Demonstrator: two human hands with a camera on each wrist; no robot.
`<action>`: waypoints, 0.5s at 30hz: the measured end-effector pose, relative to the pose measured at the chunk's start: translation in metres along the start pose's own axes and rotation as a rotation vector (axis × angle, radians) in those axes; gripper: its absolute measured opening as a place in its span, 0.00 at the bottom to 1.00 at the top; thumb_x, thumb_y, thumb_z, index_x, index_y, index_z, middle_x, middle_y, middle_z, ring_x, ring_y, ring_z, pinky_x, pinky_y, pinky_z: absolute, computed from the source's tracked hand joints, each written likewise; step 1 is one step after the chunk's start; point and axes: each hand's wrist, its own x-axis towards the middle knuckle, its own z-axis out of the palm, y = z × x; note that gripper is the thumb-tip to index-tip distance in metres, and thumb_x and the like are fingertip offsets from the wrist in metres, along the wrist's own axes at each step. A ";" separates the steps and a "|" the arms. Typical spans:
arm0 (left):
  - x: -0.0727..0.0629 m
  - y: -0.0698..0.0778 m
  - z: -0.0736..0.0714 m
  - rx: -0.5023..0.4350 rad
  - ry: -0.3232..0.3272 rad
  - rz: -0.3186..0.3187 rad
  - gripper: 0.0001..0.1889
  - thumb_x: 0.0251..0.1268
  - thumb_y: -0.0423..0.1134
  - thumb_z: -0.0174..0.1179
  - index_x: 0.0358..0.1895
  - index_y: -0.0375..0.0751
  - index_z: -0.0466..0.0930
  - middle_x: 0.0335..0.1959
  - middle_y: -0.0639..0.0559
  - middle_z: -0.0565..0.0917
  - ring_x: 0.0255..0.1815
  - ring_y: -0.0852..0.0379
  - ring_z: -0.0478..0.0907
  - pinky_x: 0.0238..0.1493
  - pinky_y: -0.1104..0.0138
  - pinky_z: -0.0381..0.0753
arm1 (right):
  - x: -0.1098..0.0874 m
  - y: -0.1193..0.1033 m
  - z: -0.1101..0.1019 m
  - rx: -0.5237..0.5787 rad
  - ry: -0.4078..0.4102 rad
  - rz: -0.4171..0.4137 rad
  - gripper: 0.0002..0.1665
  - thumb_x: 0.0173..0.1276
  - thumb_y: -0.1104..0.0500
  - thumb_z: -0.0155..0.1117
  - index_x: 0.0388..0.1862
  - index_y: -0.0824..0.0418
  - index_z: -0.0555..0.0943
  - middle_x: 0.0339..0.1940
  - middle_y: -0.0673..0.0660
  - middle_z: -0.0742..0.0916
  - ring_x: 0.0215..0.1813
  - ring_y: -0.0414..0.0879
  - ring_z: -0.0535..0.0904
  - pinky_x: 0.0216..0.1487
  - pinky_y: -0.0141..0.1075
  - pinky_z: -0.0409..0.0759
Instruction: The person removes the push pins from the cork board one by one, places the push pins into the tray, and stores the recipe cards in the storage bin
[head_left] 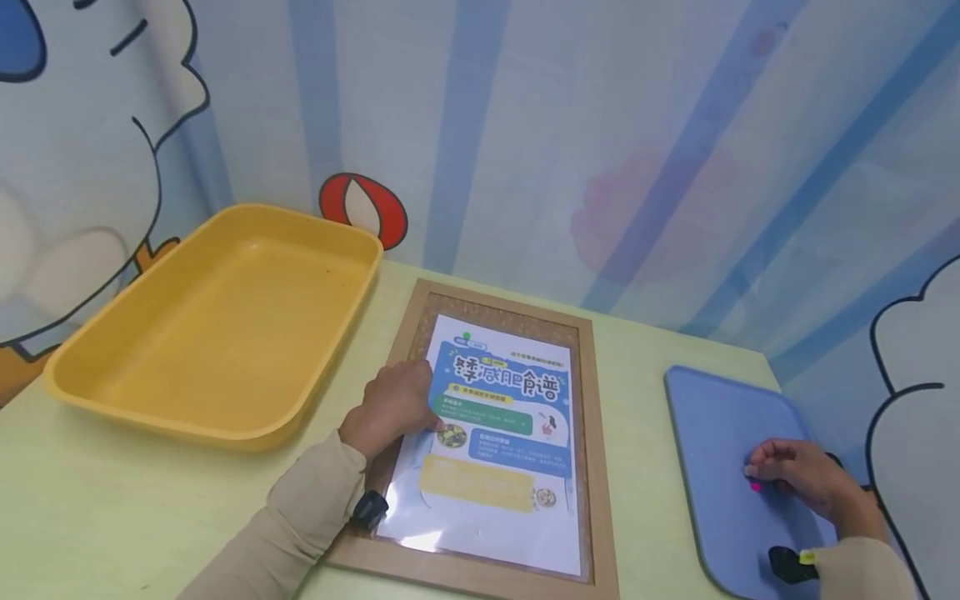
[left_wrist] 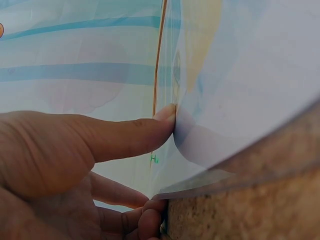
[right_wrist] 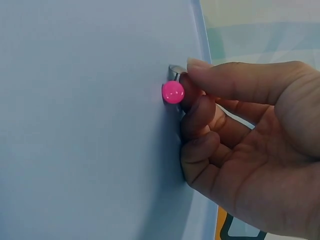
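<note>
My left hand (head_left: 397,408) lies over the left edge of a printed sheet (head_left: 491,417) under clear plastic on a wood-framed cork board (head_left: 603,467). Up close in the left wrist view, the thumb (left_wrist: 145,135) presses on the sheet, while the other fingers rest at its edge against the cork. A green pin (head_left: 467,336) marks the sheet's top. Over the blue tray (head_left: 712,433), my right hand (head_left: 806,475) pinches a small pin with a pink ball head (right_wrist: 173,92). A silvery metal piece (right_wrist: 175,70) shows at the thumb tip; how it joins the ball is unclear.
A yellow tray (head_left: 240,425) stands left of the board on the pale green table (head_left: 127,500). Behind the table hangs a printed cloth backdrop (head_left: 510,167) with blue stripes and cartoon shapes.
</note>
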 end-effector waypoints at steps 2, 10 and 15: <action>0.000 0.000 0.000 0.000 0.001 0.002 0.34 0.42 0.36 0.80 0.56 0.31 0.77 0.37 0.42 0.83 0.33 0.47 0.80 0.30 0.60 0.77 | 0.000 0.001 0.000 0.018 -0.002 0.001 0.05 0.66 0.60 0.66 0.34 0.59 0.79 0.30 0.47 0.81 0.35 0.43 0.73 0.38 0.37 0.70; 0.001 -0.001 0.000 0.003 -0.002 -0.009 0.34 0.43 0.36 0.80 0.56 0.31 0.77 0.37 0.42 0.82 0.33 0.47 0.79 0.31 0.60 0.77 | 0.005 -0.004 -0.002 0.067 0.002 0.027 0.06 0.70 0.58 0.63 0.39 0.60 0.81 0.31 0.47 0.81 0.36 0.44 0.75 0.38 0.38 0.73; 0.002 -0.001 0.001 0.010 -0.009 -0.014 0.34 0.43 0.38 0.80 0.56 0.32 0.77 0.37 0.43 0.81 0.34 0.47 0.78 0.33 0.60 0.76 | 0.008 -0.014 -0.004 0.013 0.014 0.021 0.13 0.74 0.54 0.58 0.45 0.64 0.80 0.34 0.50 0.80 0.40 0.45 0.74 0.41 0.39 0.74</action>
